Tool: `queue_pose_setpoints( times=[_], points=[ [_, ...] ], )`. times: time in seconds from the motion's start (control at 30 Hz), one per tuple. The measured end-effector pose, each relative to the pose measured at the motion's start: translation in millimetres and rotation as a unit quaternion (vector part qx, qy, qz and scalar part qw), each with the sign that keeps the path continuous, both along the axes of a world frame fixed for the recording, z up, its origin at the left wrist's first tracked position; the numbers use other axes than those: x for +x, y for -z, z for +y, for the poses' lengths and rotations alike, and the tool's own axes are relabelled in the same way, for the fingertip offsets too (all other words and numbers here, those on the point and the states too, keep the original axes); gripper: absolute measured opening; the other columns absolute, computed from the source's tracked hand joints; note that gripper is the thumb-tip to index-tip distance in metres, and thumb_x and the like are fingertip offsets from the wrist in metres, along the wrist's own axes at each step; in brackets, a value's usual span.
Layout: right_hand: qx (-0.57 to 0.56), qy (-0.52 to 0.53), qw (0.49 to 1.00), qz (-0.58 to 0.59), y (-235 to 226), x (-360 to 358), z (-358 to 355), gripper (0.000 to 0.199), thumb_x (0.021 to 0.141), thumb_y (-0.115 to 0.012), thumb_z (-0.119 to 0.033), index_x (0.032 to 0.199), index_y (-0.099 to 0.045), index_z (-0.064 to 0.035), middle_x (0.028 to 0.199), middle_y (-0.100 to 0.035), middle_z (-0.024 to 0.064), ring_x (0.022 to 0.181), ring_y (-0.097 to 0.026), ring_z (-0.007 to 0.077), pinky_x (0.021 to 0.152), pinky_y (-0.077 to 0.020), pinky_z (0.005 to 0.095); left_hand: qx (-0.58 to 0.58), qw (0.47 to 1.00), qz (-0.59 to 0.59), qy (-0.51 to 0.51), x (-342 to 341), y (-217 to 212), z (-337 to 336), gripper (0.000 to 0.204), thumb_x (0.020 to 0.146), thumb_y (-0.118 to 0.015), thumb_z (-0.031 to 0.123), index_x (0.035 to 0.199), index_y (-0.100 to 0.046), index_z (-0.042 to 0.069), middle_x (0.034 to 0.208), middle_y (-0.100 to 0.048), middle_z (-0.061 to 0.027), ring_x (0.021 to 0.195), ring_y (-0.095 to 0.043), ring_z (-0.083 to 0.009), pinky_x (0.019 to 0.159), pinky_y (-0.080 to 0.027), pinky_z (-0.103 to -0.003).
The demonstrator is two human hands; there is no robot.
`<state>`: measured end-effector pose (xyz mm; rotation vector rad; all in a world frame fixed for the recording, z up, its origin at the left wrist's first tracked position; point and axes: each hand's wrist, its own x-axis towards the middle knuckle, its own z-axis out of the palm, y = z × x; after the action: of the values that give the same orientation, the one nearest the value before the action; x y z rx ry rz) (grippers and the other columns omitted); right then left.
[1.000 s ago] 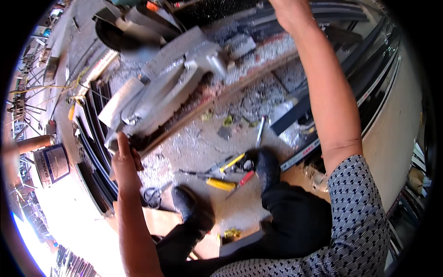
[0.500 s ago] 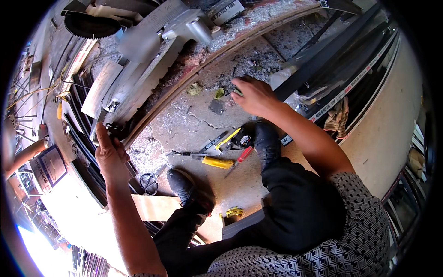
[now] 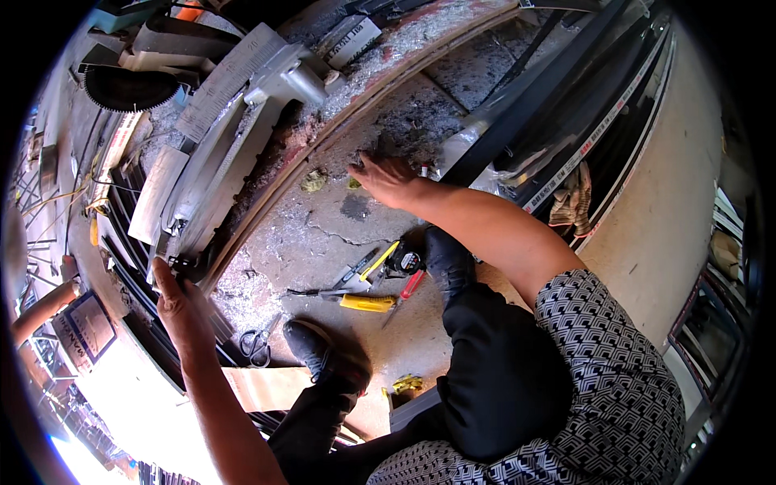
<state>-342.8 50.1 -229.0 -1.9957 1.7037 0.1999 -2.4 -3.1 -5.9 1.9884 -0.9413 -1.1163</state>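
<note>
My left hand (image 3: 182, 303) lies with straight fingers against the edge of stacked dark metal frames (image 3: 133, 283), just below the corner of a grey mitre saw (image 3: 242, 105). My right hand (image 3: 390, 179) reaches down to the dusty concrete floor (image 3: 307, 234), fingers bent onto the ground beside the end of a long dark metal profile (image 3: 533, 97). A small red-and-white tip (image 3: 423, 170) shows at its knuckles; whether the hand grips it is hidden. I sit with black shoes (image 3: 327, 360) planted on the floor.
Loose tools lie between my feet: a yellow-handled knife (image 3: 368, 303), pliers (image 3: 356, 275), a tape measure (image 3: 404, 260), a red screwdriver (image 3: 411, 284), scissors (image 3: 255, 347). A toothed saw blade (image 3: 121, 89) sits at upper left. A rag (image 3: 570, 198) lies on the profiles. Another person's arm (image 3: 40, 307) shows at left.
My right arm has come down from high over the saw bench to the floor near the profile's end. My left hand has kept its place on the frames.
</note>
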Motion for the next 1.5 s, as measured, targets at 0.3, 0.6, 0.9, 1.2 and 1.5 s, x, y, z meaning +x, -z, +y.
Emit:
queue_pose_setpoints(
  times=[0.3, 0.6, 0.9, 1.2, 1.5],
  points=[
    [0.014, -0.003, 0.999, -0.034, 9, -3, -6, 0.037, 0.098, -0.054, -0.009, 0.135, -0.055, -0.0048, 0.116, -0.069, 0.0212, 0.102, -0.072, 0.0394, 0.081, -0.0605, 0.0519, 0.026, 0.999, 0.042, -0.007, 2, -5, 0, 0.050, 0.090, -0.069, 0.069, 0.073, -0.051, 0.025, 0.056, -0.039, 0.0108, 0.044, -0.034, -0.0033, 0.044, -0.025, -0.024],
    [-0.013, 0.098, 0.971, -0.218, -5, -1, 23, 0.014, 0.093, -0.062, -0.016, 0.098, -0.056, -0.0038, 0.085, -0.068, 0.0225, 0.079, -0.068, 0.0430, 0.070, -0.0506, 0.0540, 0.024, 0.998, 0.054, 0.004, 0, -4, 0, 0.050, 0.090, -0.069, 0.069, 0.073, -0.053, 0.024, 0.058, -0.042, 0.0095, 0.044, -0.036, -0.0039, 0.042, -0.027, -0.022],
    [0.098, 0.120, 0.937, -0.314, -156, -58, 33, 0.022, 0.091, -0.071, -0.020, 0.094, -0.058, -0.0020, 0.083, -0.067, 0.0165, 0.077, -0.065, 0.0356, 0.071, -0.0501, 0.0431, 0.022, 1.000, 0.014, 0.003, 3, -4, 1, 0.062, 0.091, -0.063, 0.073, 0.066, -0.049, 0.018, 0.050, -0.040, 0.0051, 0.039, -0.034, -0.0072, 0.039, -0.029, -0.025],
    [-0.367, 0.267, 0.651, -0.609, -273, -97, -110, 0.040, 0.102, -0.068, -0.018, 0.131, -0.056, 0.0072, 0.120, -0.069, 0.0185, 0.108, -0.072, 0.0253, 0.098, -0.0591, 0.0368, 0.049, 0.998, 0.026, 0.024, 1, -9, -1, 0.066, 0.091, -0.061, 0.076, 0.065, -0.049, 0.016, 0.051, -0.043, 0.0019, 0.040, -0.040, -0.0104, 0.040, -0.032, -0.027],
    [-0.449, 0.063, 0.871, -0.190, -179, -51, -40, 0.042, 0.090, -0.076, -0.021, 0.126, -0.065, -0.0025, 0.124, -0.065, 0.0152, 0.117, -0.061, 0.0355, 0.103, -0.0488, 0.0458, 0.041, 0.997, -0.017, 0.056, 4, -16, 2, 0.070, 0.094, -0.057, 0.075, 0.061, -0.051, 0.014, 0.050, -0.043, 0.0003, 0.041, -0.041, -0.0106, 0.041, -0.034, -0.027]
  ],
)
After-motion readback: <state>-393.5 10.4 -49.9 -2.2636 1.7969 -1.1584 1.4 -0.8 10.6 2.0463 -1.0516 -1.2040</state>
